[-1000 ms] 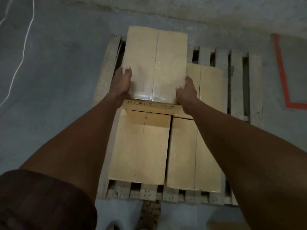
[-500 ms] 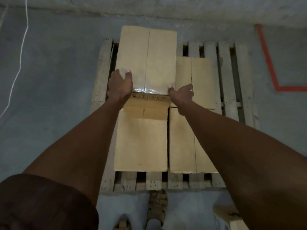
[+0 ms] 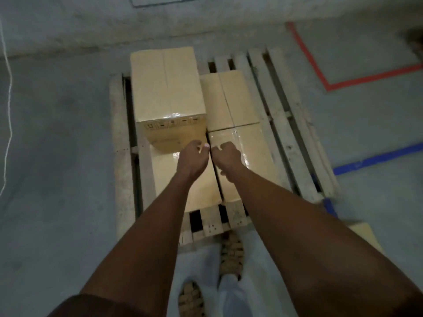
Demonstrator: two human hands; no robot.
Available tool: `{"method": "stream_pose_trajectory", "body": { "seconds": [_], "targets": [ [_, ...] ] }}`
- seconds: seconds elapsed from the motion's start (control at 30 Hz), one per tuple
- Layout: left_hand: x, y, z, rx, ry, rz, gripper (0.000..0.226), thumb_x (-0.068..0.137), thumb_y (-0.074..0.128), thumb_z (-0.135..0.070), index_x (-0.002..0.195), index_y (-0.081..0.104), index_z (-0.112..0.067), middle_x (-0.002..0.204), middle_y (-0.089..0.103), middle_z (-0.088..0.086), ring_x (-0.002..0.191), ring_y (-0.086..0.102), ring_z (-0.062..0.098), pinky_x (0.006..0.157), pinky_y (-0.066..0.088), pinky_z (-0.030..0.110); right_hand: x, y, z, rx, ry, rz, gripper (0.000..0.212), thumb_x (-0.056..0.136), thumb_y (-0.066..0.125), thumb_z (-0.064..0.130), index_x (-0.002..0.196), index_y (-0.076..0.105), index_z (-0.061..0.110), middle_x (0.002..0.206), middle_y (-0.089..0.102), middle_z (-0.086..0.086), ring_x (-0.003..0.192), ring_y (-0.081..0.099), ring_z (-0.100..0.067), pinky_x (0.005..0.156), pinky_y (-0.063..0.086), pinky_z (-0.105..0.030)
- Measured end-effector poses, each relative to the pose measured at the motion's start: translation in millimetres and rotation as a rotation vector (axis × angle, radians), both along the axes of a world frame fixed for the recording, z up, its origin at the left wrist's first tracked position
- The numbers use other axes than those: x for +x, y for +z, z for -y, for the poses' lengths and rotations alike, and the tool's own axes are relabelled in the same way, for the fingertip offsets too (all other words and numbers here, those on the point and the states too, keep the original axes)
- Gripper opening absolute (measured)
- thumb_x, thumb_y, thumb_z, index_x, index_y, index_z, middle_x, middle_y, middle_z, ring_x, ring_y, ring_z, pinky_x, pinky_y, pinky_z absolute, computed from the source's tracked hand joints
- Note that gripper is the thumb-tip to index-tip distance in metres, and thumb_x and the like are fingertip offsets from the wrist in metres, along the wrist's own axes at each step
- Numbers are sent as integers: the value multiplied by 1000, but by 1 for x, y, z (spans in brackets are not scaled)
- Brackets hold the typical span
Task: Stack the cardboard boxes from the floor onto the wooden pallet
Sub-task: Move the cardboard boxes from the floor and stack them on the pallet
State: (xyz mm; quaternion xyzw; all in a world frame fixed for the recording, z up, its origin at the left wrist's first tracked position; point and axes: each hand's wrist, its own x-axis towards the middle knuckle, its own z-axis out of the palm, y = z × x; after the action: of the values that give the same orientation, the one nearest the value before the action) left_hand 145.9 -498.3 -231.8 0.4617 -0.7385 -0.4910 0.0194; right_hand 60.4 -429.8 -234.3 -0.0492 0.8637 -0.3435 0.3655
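Head-camera view, looking down onto a wooden pallet (image 3: 286,124) that is lying on a grey concrete floor (image 3: 57,138). Four cardboard boxes are sitting on its left portion. Three are forming the lower layer: a near-left box (image 3: 169,179), a near-right box (image 3: 258,152) just beside it with a narrow gap between them, and a far-right box (image 3: 229,99) butting against the far end of the near-right one. A stacked box (image 3: 167,85) is standing higher at the far left, its near face carrying a row of small printed symbols and its taped top seam running away from the viewer; what is lying under it is hidden. The bare slats at the right of the pallet are carrying nothing. Both forearms are reaching forward over the near boxes. The left hand (image 3: 193,156) is hovering with loosely curled fingers just below the near face of the stacked box, holding nothing; whether its fingertips are touching the cardboard cannot be told. The right hand (image 3: 226,154) is hanging close beside it over the gap between the near boxes, fingers likewise loosely curled and gripping nothing. A further box (image 3: 364,234) is lying on the floor at the near right, partly hidden by the right forearm. Red tape (image 3: 327,85) and blue tape (image 3: 375,159) are marking the floor to the right, and a white cord (image 3: 9,110) is trailing along the left edge.
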Motion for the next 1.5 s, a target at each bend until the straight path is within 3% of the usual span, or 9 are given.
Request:
{"method": "stream_pose_trajectory", "body": {
  "seconds": [0.23,0.43,0.5,0.73,0.9,1.07,1.2,1.4,1.5],
  "targets": [
    [10,-12,-118,68,-222,65,37,97,56,-31,116,74,-4,119,73,15,116,65,32,101,49,39,38,-12,-139,101,-245,-11,42,100,51,35,123,64,2,128,65,-20,121,59,-37,96,46,-35],
    [-9,-35,-237,109,-397,103,33,103,54,-20,118,71,4,120,69,24,114,64,37,94,47,37,41,-41,-293,202,-571,64,31,99,50,28,110,69,5,116,69,-23,97,67,-34,87,58,-46],
    [-18,-42,-277,123,-491,152,35,104,52,-22,124,68,2,125,67,22,118,61,36,92,44,32,43,-45,-343,238,-674,64,36,100,50,26,120,66,1,120,68,-24,111,65,-39,93,52,-42],
    [-37,-49,-436,203,-692,281,37,106,52,-22,113,65,11,117,63,37,112,61,49,96,49,49,60,-53,-510,257,-1093,223,36,99,50,21,124,65,0,126,66,-20,119,62,-37,95,50,-38],
    [-53,-62,-551,241,-846,380,36,105,53,-24,133,64,-4,141,59,15,130,54,34,108,43,37,64,-67,-622,282,-1342,320,40,95,51,21,125,62,-3,130,63,-21,121,59,-41,102,51,-42],
    [-59,-88,-638,211,-950,481,45,103,55,-29,141,56,-5,147,55,15,135,51,31,106,39,29,71,-92,-696,470,-1513,311,50,99,50,34,139,39,6,143,40,-16,131,42,-37,104,37,-43],
    [-52,-110,-681,181,-935,588,56,102,55,-32,148,42,-2,150,49,20,137,47,37,107,39,33,90,-115,-740,598,-1582,381,73,93,54,53,146,30,9,150,33,-16,135,36,-36,108,33,-47],
    [-25,-141,-684,212,-825,659,64,96,61,-52,136,59,-2,133,64,17,121,60,36,90,47,34,129,-145,-783,238,-1683,534,87,87,53,70,147,31,12,143,44,-17,130,46,-38,108,40,-55],
    [-24,-137,-677,167,-852,585,64,95,60,-57,128,65,-3,126,68,15,118,62,35,85,43,30,127,-135,-786,309,-1650,473,92,83,39,81,142,39,12,138,48,-16,124,51,-37,107,40,-56]
  ]
}}
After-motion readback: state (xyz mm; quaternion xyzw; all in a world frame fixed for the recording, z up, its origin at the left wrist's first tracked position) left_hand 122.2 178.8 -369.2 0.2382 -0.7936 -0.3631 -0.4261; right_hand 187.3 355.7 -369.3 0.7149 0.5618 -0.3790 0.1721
